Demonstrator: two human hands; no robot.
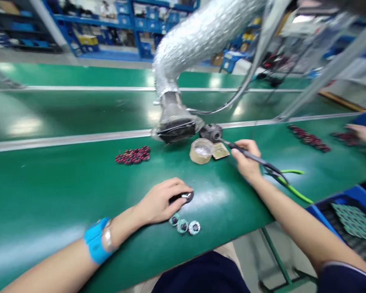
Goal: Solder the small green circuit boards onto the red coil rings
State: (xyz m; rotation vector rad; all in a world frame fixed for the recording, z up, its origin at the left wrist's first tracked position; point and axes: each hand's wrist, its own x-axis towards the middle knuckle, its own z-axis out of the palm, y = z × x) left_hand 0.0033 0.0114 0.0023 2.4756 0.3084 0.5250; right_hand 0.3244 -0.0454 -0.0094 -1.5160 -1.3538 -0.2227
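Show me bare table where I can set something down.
Widest: the green table left of the dark red rings, beyond the blue wristband. A smaller patch lies between the left hand and right arm. Crowded: around the tape roll, square pad and soldering iron, and below the left hand, where three discs lie.

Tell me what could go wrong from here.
If the black pen-shaped tool in the right hand is hot, it might scorch the brown tape roll near its tip. The left hand, holding a dark round part, may brush the small round green and white parts. The green-handled tool by the right forearm could be knocked off the green tabletop.
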